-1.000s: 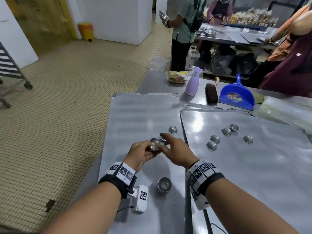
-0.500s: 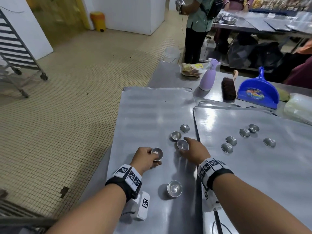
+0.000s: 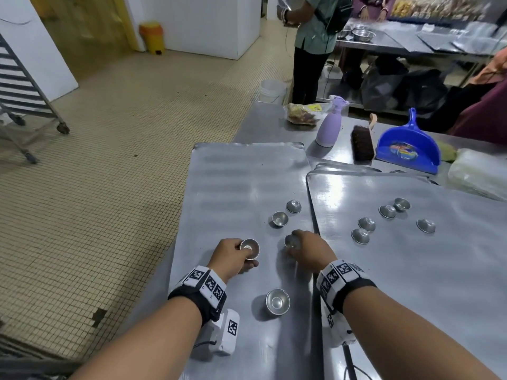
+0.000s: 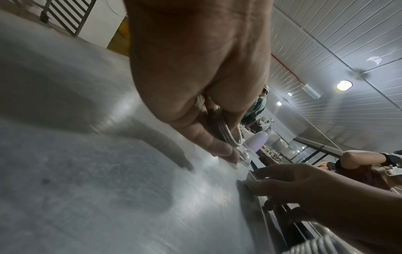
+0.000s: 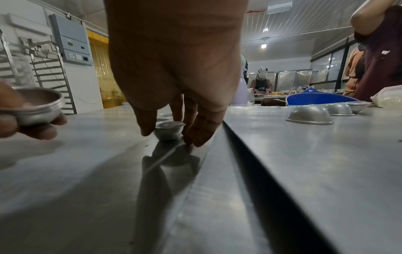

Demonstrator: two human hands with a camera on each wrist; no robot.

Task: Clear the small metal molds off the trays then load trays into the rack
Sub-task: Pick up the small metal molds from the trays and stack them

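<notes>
Two flat metal trays lie side by side on the table, the left tray (image 3: 233, 185) and the right tray (image 3: 444, 272). My left hand (image 3: 247, 252) holds a nested stack of small metal molds (image 3: 249, 248), whose rims also show in the left wrist view (image 4: 226, 132). My right hand (image 3: 295, 242) reaches down over a single upright mold (image 5: 168, 131) on the left tray, thumb on one side and fingers on the other. Three more molds stand loose on that tray: one near me (image 3: 277, 301) and two farther off (image 3: 279, 218). Several upturned molds (image 3: 366, 224) sit on the right tray.
A wheeled tray rack (image 3: 19, 86) stands far left across the tiled floor. Behind the trays are a lilac spray bottle (image 3: 329, 127), a brush (image 3: 362, 142) and a blue dustpan (image 3: 408, 149). Other people work at tables at the back and right.
My hands were together over the tray a second ago. They have parted: the left drew back with the stack, and the right dropped onto a single mold near the tray's right edge.
</notes>
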